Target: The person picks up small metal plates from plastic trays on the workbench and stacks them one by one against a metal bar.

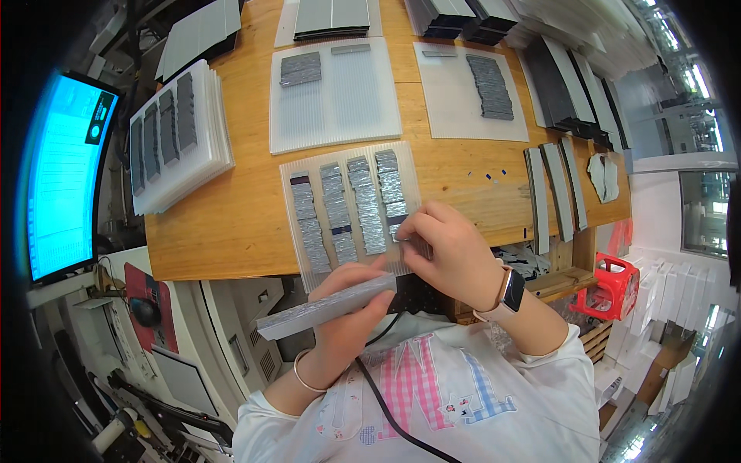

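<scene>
My left hand (351, 316) is wrapped round a stack of thin grey strips (328, 305), held low in front of the table's near edge. Just beyond it, a translucent ribbed plastic sheet (292, 224) carries several columns of silvery grey strips (364, 204), with a few dark strips among them. My right hand (451, 247) reaches to the near end of the rightmost column (390, 185). Its thumb and forefinger are pinched together there; whatever sits between them is hidden.
Farther back lie two more plastic sheets (347, 100) (440, 108) with grey strip stacks. Left stands a pile of sheets (212, 147) beside a lit monitor (65, 177). Long grey bars (536, 201) lie at the right, near a red stool (614, 285). A black cable (382, 405) crosses my shirt.
</scene>
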A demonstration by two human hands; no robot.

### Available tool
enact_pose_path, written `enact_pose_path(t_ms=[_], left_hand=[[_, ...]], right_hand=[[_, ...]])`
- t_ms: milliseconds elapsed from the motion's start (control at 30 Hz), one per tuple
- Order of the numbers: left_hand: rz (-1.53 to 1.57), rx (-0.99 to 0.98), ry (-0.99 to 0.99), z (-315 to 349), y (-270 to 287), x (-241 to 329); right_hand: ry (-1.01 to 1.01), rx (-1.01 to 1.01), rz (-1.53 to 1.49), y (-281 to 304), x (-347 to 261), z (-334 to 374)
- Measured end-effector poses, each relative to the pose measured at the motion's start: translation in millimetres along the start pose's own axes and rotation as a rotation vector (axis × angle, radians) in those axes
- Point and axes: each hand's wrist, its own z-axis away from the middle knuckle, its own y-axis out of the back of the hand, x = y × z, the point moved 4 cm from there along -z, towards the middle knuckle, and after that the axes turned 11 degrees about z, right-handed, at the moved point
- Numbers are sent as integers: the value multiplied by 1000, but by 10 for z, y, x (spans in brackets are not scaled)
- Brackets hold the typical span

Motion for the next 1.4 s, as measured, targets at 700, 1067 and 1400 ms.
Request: enact_pose_path(t_ms=[700, 1067, 1400], left_hand=[[3, 80, 111, 66, -15, 33], [286, 148, 392, 194, -69, -5], [239, 36, 343, 187, -40, 76]], right_hand=[[37, 60, -41, 72, -15, 81], [-520, -312, -1126, -72, -97, 481], [-488, -287, -1207, -154, -112, 504]])
